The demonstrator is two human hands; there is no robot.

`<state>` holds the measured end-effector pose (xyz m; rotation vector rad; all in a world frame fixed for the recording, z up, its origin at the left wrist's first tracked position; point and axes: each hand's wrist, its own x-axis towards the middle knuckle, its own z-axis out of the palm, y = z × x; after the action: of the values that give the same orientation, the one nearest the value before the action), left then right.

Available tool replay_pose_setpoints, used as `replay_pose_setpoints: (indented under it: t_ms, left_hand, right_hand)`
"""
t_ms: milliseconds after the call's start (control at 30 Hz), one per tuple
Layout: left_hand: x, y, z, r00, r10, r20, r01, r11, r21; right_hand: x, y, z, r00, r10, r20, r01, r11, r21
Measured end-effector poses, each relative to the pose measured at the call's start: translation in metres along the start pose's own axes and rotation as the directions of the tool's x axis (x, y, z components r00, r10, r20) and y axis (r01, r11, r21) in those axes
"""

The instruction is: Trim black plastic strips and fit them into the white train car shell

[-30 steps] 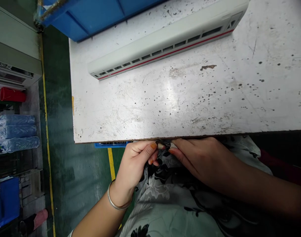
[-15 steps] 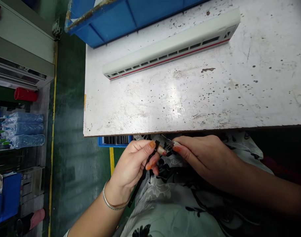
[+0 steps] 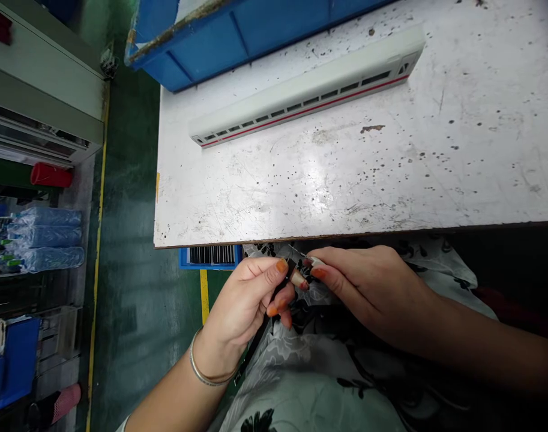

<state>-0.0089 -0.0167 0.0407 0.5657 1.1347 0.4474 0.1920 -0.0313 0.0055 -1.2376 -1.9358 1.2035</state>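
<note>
My left hand holds a thin black cable between its fingers, just below the front edge of the table. A small beige tip shows at its fingertips, though I cannot tell whether it is a connector or a finger cover. My right hand faces it and pinches a fine wire with a small white end. Both hands are over a black-and-white floral garment on my lap. The fingers hide the point where the parts meet.
A long white model train shell with a red stripe lies on the scratched, spotted white workbench. A blue crate stands behind it. A blue tray of black parts sits below the bench edge. Wrapped bottles stand on the green floor.
My hands have drawn slightly apart and lifted from the bench edge, showing more of the black cable and wire. The view has turned, so the bench and train shell sit further right.
</note>
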Motion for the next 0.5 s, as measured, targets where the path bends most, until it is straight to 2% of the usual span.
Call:
replay_pose_setpoints:
  t_ms: [100, 333, 433, 500]
  left_hand:
    - [-0.0002, -0.0007, 0.0011, 1.000, -0.001, 0.008, 0.001, 1.000, -0.004]
    - [0.0002, -0.0027, 0.0038, 0.997, -0.016, 0.070, 0.016, 1.000, -0.003]
    - [0.0013, -0.0046, 0.0030, 0.993, -0.028, 0.115, 0.023, 0.999, 0.039]
    - [0.0019, -0.0055, 0.0025, 0.994, 0.000, 0.112, -0.012, 0.995, 0.101]
  right_hand:
    - [0.0010, -0.0014, 0.0003, 0.999, -0.029, -0.037, 0.031, 0.998, 0.057]
    - [-0.0001, -0.0064, 0.0040, 0.987, -0.073, -0.145, 0.080, 0.996, 0.044]
    - [0.0004, -0.0069, 0.0036, 0.984, -0.091, -0.155, 0.102, 0.993, 0.063]
    - [0.0012, -0.0061, 0.0030, 0.984, -0.084, -0.155, 0.095, 0.993, 0.071]
